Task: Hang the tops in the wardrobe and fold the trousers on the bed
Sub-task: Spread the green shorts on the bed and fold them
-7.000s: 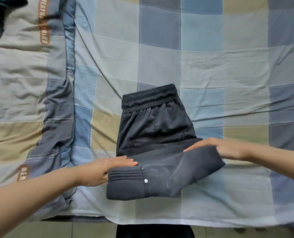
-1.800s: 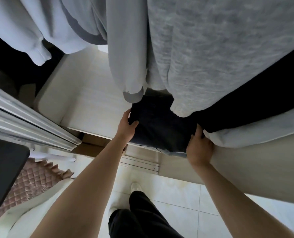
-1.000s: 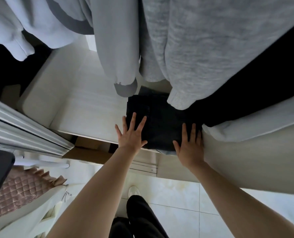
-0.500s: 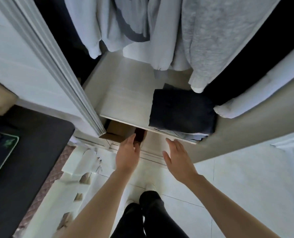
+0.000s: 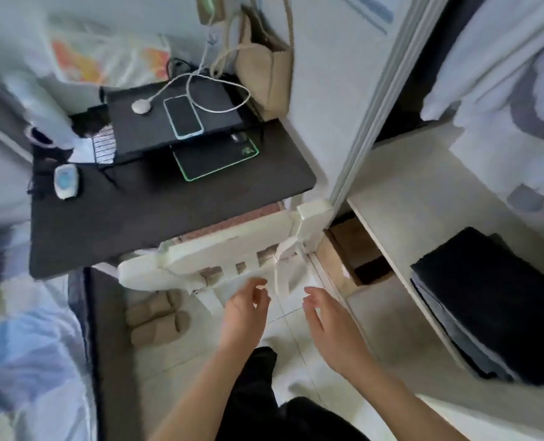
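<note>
The folded dark trousers [image 5: 499, 310] lie on the pale wardrobe shelf [image 5: 423, 198] at the right, on top of another folded garment. Pale grey tops [image 5: 499, 78] hang above the shelf at the upper right. My left hand [image 5: 245, 310] and my right hand [image 5: 324, 323] are held over the tiled floor, apart from the trousers, fingers loosely curled and holding nothing. The bed [image 5: 25, 361] with its blue checked sheet shows blurred at the lower left.
A white chair [image 5: 219, 259] stands just beyond my hands, pushed under a black desk [image 5: 156, 205] that carries a laptop, a phone [image 5: 183, 117], a cable and a mouse pad. Beige slippers [image 5: 156, 319] lie on the floor. The wardrobe's sliding door frame [image 5: 369, 100] rises right of the desk.
Both hands have let go of the folded trousers, left on the wardrobe shelf, and drawn back. The view has swung left from the wardrobe toward the desk, chair and bed.
</note>
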A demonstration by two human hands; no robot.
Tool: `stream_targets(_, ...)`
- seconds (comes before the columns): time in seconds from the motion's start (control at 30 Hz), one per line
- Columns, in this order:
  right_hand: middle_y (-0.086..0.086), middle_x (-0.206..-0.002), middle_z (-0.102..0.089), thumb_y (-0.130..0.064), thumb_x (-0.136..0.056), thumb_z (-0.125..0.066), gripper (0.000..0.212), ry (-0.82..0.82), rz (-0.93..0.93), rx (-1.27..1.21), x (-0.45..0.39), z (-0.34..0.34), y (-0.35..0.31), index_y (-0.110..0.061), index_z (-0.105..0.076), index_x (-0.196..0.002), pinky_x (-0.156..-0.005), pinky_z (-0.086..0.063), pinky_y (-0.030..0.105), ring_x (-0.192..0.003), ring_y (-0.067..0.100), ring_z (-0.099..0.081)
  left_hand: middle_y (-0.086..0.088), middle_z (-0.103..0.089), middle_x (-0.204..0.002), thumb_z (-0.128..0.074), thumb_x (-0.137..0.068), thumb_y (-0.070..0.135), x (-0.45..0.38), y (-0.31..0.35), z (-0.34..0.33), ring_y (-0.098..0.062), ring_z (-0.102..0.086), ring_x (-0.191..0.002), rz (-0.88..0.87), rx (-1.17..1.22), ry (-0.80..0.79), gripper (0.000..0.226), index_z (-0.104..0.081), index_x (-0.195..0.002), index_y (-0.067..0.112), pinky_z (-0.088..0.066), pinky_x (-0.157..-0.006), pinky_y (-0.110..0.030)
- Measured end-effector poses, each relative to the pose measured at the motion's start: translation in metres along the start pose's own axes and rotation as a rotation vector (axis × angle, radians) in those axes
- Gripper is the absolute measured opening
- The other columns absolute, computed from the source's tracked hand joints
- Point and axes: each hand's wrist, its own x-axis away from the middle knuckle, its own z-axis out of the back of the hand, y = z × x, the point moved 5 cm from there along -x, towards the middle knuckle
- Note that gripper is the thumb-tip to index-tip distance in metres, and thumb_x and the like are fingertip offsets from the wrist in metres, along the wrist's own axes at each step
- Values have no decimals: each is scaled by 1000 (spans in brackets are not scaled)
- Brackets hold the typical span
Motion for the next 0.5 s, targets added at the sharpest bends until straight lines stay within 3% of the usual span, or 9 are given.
stream_targets(0.17, -13, -125, -54, -44, -101, -31, 38, -211, 210, 160, 16, -38, -8, -31, -39, -136, -82, -38, 17, -109, 4, -53, 11, -69, -85, -48, -98, 21, 103, -66, 32, -8, -64, -78, 292, 173, 287, 19, -61, -112, 27, -50, -65, -27)
stream_targets(0.3, -14, -119, -56, -41, -101, -31, 37, -440, 385, 274, 55, -93, -29, -28, -38, -134, -87, -42, 24, -113, 8, -53, 10, -70, -81, -49, -98, 19, 209, -110, 43, -4, -64, -79, 495, 302, 520, 17, -60, -106, 28, -45, -65, -19)
stream_targets(0.43, -14, -107, -60, -42, -100, -31, 39, -638, 589, 355, 115, -152, -65, -24, -39, -134, -85, -45, 27, -105, 9, -55, 8, -69, -74, -51, -95, 14, 300, -149, 52, -7, -65, -74, 630, 412, 742, 18, -63, -99, 26, -50, -70, -24)
stream_targets(0.5, -13, -96, -61, -43, -100, -31, 39, -685, 653, 367, 141, -175, -77, -24, -41, -133, -74, -45, 25, -94, 8, -57, 7, -69, -72, -50, -94, 14, 336, -163, 54, -12, -65, -72, 692, 460, 839, 19, -64, -97, 27, -51, -69, -29)
